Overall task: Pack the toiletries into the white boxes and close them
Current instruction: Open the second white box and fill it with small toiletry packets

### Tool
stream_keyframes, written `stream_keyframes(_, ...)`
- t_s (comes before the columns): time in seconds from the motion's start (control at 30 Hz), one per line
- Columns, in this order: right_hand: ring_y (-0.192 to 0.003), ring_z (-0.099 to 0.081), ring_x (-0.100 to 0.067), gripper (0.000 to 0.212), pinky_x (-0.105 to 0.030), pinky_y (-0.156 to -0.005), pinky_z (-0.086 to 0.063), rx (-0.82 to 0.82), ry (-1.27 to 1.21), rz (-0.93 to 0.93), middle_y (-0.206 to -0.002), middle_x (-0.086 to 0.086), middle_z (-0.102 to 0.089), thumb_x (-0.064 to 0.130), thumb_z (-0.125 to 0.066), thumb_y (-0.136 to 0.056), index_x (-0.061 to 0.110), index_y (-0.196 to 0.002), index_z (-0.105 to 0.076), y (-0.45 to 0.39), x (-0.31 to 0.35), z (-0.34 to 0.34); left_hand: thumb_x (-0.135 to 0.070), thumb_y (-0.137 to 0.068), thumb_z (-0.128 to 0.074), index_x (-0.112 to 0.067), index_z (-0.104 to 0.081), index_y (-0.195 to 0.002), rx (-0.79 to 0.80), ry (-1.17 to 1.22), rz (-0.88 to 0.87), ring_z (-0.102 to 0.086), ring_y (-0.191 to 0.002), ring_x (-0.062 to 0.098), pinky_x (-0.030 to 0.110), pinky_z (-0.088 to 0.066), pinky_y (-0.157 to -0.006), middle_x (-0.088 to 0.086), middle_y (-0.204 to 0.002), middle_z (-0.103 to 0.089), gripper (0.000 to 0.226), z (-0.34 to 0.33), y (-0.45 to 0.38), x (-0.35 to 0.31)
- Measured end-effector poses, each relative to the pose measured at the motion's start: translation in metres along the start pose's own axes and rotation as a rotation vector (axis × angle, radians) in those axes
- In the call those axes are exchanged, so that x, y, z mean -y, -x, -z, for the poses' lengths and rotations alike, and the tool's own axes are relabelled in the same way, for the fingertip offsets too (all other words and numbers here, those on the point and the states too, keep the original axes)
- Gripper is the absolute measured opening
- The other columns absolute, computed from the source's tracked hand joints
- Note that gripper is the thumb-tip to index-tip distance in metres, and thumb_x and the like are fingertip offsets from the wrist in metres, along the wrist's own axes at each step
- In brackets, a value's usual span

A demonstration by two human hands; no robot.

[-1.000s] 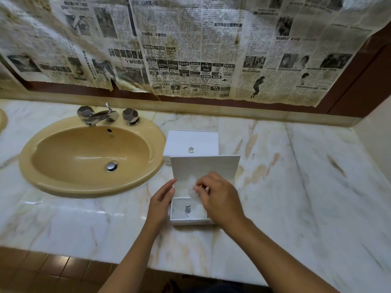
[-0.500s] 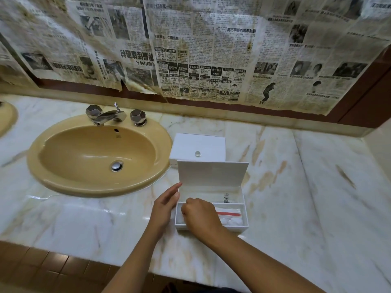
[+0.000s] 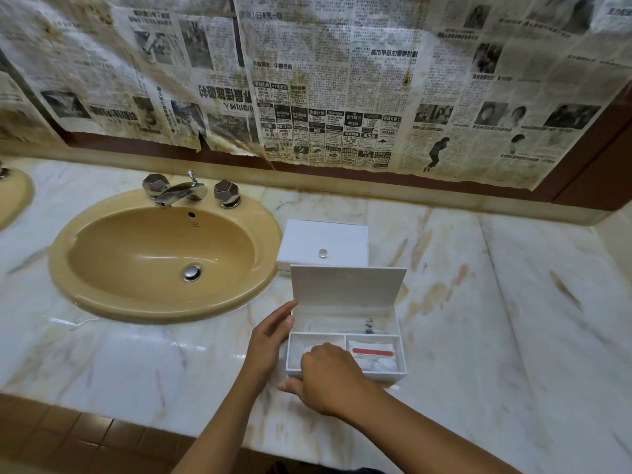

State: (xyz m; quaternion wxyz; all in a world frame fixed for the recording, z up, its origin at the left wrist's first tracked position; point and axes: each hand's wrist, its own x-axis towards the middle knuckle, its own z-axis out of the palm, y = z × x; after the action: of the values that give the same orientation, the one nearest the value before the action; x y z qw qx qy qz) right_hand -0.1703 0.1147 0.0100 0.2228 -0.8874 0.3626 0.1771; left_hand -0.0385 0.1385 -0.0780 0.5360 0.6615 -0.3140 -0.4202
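Note:
An open white box (image 3: pixel 388 375) stands on the marble counter with its lid upright. Its front right compartment holds a clear packet with a red strip (image 3: pixel 373 353), and a packet with dark print (image 3: pixel 368 327) lies in the back compartment. My left hand (image 3: pixel 270 340) touches the box's left wall with straight fingers. My right hand (image 3: pixel 330 378) reaches into the front left compartment with fingers curled down over a clear wrapped packet (image 3: pixel 301 348); its fingertips are hidden and its thumb sits outside the front wall. A closed white box (image 3: pixel 323 239) with a clear knob stands just behind.
A tan oval sink (image 3: pixel 164 258) with a chrome tap (image 3: pixel 181 193) lies to the left, its rim close to both boxes. Bare marble counter (image 3: pixel 496 319) stretches to the right. Newspaper covers the wall behind. The counter's front edge runs just below my wrists.
My right hand, which held a clear packet up in front of the lid, has come down into the front left compartment. My left hand has stayed at the box's left side.

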Motion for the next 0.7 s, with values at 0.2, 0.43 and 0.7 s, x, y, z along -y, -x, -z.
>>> stream_keyframes(0.2, -0.113, -0.053, -0.032, 0.059, -0.045, -0.103, -0.03, 0.02, 0.097, -0.003, -0.121, -0.014, -0.06, 0.058, -0.038, -0.095, 0.008, -0.117, -0.059, 0.008, 0.004, 0.004, -0.022, -0.097, -0.053, -0.032, -0.061, -0.123, -0.015, -0.028, -0.002, -0.052, -0.114, -0.002, 0.002, -0.043, -0.082, -0.018, -0.124, -0.057, 0.029, -0.001, 0.0, 0.0)
stream_keyframes(0.43, -0.122, -0.043, -0.029, 0.066, -0.043, -0.108, -0.027, 0.044, 0.033, -0.02, -0.134, -0.014, -0.05, 0.062, -0.04, -0.092, 0.007, -0.125, -0.056, 0.0, -0.006, -0.002, -0.016, -0.097, -0.053, -0.029, -0.062, -0.12, -0.02, 0.003, -0.01, -0.054, -0.101, -0.021, -0.001, -0.042, -0.077, -0.02, -0.117, -0.059, 0.028, -0.003, 0.001, -0.003)
stream_keyframes(0.7, -0.111, -0.051, -0.029, 0.065, -0.039, -0.098, -0.036, 0.001, -0.04, -0.007, -0.122, -0.015, -0.059, 0.062, -0.041, -0.092, 0.005, -0.118, -0.06, 0.007, -0.005, -0.001, -0.019, -0.097, -0.055, -0.034, -0.063, -0.119, -0.019, 0.016, -0.002, -0.057, -0.113, -0.003, 0.009, -0.045, -0.089, -0.018, -0.121, -0.062, 0.028, -0.002, 0.002, 0.001)
